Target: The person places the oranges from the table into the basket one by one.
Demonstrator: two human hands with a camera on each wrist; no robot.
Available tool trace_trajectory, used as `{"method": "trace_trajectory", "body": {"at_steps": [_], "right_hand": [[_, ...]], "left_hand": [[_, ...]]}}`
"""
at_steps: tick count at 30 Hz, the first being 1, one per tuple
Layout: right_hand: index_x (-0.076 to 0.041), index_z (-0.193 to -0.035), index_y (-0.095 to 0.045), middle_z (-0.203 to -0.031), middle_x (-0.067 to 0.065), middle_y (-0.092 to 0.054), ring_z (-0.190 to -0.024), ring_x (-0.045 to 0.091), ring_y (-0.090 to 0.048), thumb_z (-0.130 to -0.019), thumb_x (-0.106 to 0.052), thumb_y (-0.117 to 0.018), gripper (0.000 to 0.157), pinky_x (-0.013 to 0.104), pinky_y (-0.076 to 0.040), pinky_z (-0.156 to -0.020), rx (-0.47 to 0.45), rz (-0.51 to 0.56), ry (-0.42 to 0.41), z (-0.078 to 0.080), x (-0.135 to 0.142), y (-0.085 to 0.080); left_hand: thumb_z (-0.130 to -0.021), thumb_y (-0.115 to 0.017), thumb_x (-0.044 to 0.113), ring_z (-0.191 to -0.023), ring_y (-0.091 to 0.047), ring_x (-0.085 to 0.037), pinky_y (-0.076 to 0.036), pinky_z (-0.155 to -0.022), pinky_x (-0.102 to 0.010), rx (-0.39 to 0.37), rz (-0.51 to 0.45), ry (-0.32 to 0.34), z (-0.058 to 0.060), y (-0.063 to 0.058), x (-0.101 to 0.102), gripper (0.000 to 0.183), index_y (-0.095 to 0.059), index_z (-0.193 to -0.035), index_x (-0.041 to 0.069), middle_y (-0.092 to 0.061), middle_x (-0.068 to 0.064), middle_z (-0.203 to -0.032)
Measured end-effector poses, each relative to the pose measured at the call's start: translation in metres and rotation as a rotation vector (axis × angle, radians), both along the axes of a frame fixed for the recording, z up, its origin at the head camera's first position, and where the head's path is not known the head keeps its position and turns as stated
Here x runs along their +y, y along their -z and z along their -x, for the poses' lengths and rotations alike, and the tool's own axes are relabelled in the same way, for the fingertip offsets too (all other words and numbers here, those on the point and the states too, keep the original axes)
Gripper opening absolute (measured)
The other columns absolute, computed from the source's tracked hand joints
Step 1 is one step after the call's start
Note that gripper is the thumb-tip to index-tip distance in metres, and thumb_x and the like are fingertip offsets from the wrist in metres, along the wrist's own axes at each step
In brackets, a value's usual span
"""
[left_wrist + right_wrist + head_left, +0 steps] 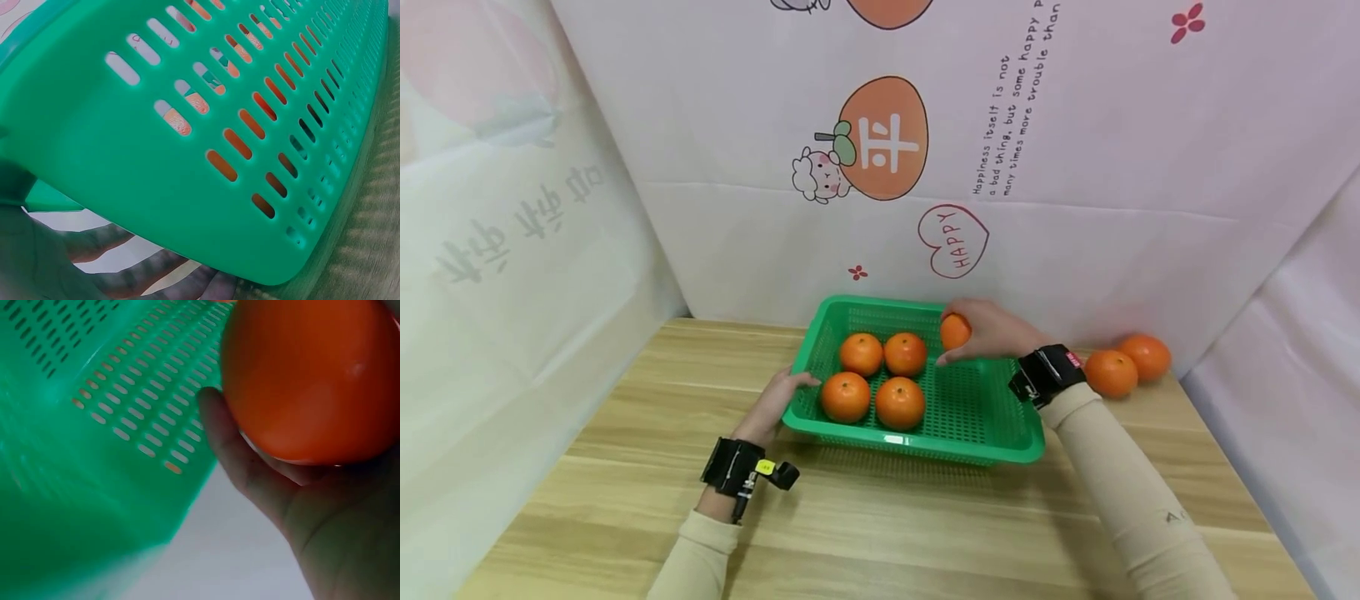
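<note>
A green plastic basket with slotted walls sits on the table, its long side toward me. At its left end my left hand grips the rim, thumb over the edge; in the left wrist view the fingers curl along the outer wall. My right hand holds an orange above the back of the basket, right of the fruit inside. Seen from the right wrist, that orange fills the grasp, with the slotted wall beyond. Several oranges stand grouped in the basket's left half.
Two more oranges lie on the wood-grain table, right of the basket by the back wall. A printed white cloth rises behind the table, and pale sheets hang at both sides.
</note>
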State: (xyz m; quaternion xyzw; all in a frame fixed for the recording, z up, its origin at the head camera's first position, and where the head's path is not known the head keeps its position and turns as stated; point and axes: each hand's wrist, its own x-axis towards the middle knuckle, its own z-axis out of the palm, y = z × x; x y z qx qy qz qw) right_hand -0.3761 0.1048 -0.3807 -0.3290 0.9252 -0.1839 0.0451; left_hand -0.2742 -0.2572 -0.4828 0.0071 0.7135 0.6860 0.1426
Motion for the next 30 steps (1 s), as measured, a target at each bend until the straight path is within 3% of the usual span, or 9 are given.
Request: {"method": "trace_trajectory", "body": {"at_steps": [9, 15, 24, 30], "right_hand": [[-0.010, -0.126, -0.067, -0.108, 0.004, -0.070, -0.089, 0.021, -0.059, -0.076, -0.052, -0.089, 0.069, 0.037, -0.041, -0.083, -0.046, -0.183, 0.037, 0.014, -0.009, 0.007], [-0.007, -0.127, -0.063, -0.107, 0.009, -0.066, -0.086, 0.022, -0.059, -0.079, -0.049, -0.089, 0.068, 0.033, -0.050, -0.071, -0.143, -0.218, 0.033, 0.019, -0.016, 0.013], [-0.003, -0.138, -0.060, -0.127, 0.014, -0.067, -0.107, 0.027, -0.061, -0.081, -0.040, -0.090, 0.075, 0.043, -0.055, -0.089, -0.210, -0.313, 0.093, 0.023, -0.016, 0.031], [-0.004, -0.137, -0.061, -0.122, 0.011, -0.067, -0.104, 0.026, -0.062, -0.080, -0.037, -0.091, 0.073, 0.042, -0.055, -0.087, -0.206, -0.321, 0.115, 0.018, -0.016, 0.031]], "left_hand": [[-0.102, -0.049, 0.024, -0.129, -0.059, -0.028, -0.058, -0.095, -0.035, -0.009, 0.007, -0.009, 0.002, -0.001, -0.001, 0.069, -0.028, -0.166, 0.011, -0.045, -0.021, -0.162], [-0.101, -0.049, 0.024, -0.131, -0.058, -0.028, -0.057, -0.095, -0.034, -0.010, 0.007, -0.010, 0.002, -0.002, 0.000, 0.069, -0.028, -0.166, 0.011, -0.045, -0.020, -0.163], [-0.101, -0.050, 0.025, -0.131, -0.058, -0.028, -0.058, -0.096, -0.035, -0.021, 0.011, -0.001, 0.001, 0.001, 0.001, 0.069, -0.029, -0.165, 0.011, -0.046, -0.020, -0.162], [-0.100, -0.051, 0.026, -0.126, -0.062, -0.026, -0.059, -0.093, -0.034, -0.023, 0.018, -0.028, 0.001, 0.002, 0.001, 0.068, -0.032, -0.164, 0.010, -0.050, -0.021, -0.159]]}}
